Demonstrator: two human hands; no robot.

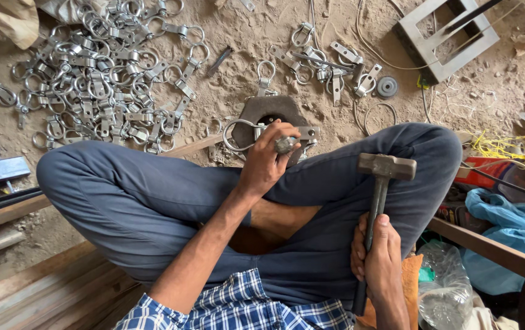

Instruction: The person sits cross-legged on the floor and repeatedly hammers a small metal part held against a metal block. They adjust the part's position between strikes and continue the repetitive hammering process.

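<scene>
I sit cross-legged on a sandy floor. My left hand (268,160) reaches forward over my knee and grips a short metal punch (285,145) held against a metal ring clamp (244,131) that lies on a dark steel block (269,110). My right hand (377,256) holds the handle of a steel hammer (386,166), its head raised above my right knee, apart from the block.
A large pile of metal ring clamps (97,79) covers the floor at the upper left. A smaller group of clamps (329,64) lies beyond the block. A square metal frame (445,33) sits at the upper right. Wooden planks (42,293) lie at the lower left, plastic bags (506,226) at the right.
</scene>
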